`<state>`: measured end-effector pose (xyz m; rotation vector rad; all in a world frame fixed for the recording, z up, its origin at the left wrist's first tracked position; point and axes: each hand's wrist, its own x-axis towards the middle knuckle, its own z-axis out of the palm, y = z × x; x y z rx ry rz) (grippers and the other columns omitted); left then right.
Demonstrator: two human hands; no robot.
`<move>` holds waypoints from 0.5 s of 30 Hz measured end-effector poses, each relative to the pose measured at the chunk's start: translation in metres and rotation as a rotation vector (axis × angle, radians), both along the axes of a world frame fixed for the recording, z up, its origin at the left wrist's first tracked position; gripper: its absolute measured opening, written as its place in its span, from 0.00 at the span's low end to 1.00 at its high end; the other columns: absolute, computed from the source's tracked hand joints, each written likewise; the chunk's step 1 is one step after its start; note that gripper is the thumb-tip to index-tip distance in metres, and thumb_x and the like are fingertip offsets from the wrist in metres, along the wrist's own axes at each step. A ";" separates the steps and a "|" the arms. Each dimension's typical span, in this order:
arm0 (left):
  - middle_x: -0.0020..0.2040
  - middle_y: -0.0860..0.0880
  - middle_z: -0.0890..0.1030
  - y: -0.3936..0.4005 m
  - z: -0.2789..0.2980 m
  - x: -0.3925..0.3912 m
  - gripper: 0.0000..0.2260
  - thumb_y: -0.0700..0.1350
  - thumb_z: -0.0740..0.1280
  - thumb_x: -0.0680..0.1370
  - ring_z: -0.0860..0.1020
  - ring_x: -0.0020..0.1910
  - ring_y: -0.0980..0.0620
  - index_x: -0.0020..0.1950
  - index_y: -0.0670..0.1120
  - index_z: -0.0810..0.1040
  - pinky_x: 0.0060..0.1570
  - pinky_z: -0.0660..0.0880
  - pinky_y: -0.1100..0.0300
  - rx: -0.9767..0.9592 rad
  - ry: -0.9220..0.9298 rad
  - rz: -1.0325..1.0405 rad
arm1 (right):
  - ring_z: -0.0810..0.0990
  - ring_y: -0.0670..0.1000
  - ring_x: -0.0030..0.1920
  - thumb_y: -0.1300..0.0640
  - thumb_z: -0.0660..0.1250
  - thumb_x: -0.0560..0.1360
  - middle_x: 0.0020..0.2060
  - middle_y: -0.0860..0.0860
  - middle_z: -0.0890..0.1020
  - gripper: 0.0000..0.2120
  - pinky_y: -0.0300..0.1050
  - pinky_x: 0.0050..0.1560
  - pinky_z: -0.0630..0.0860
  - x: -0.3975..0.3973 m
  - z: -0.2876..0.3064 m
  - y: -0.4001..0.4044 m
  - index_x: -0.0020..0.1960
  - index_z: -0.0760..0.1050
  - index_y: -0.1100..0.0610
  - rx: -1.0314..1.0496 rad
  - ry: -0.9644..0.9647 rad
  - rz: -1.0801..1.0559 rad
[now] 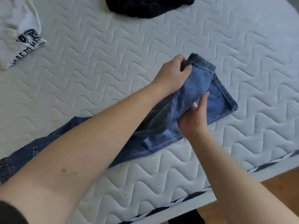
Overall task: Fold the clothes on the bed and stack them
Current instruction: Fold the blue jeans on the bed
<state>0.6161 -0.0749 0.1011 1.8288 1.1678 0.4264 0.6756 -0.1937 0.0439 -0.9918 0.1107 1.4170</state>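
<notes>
Head view, left to right: a white printed shirt point(17, 38) lies far left, a black garment point(145, 5) at the far edge. Blue jeans point(216, 102) stretch across the near mattress point(113, 54). The left hand point(173, 73) pinches the elastic hem; the right hand point(194, 117) grips the same leg's near edge. The jeans are likely mid-fold; next, I judge, carry the leg leftward, edges aligned.

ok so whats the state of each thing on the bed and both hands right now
jeans: partly folded, one end lifted
white t-shirt: folded, lying far left
black garment: bunched, unfolded, at far edge
left hand: gripping the jeans' elastic end
right hand: gripping the denim nearer the middle
</notes>
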 end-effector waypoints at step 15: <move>0.66 0.47 0.74 -0.028 -0.104 0.036 0.30 0.57 0.72 0.74 0.74 0.64 0.47 0.73 0.52 0.66 0.65 0.70 0.50 -0.184 0.425 -0.391 | 0.75 0.56 0.65 0.66 0.56 0.82 0.64 0.55 0.74 0.23 0.51 0.68 0.70 0.138 -0.065 -0.036 0.75 0.60 0.54 -0.292 -0.279 0.018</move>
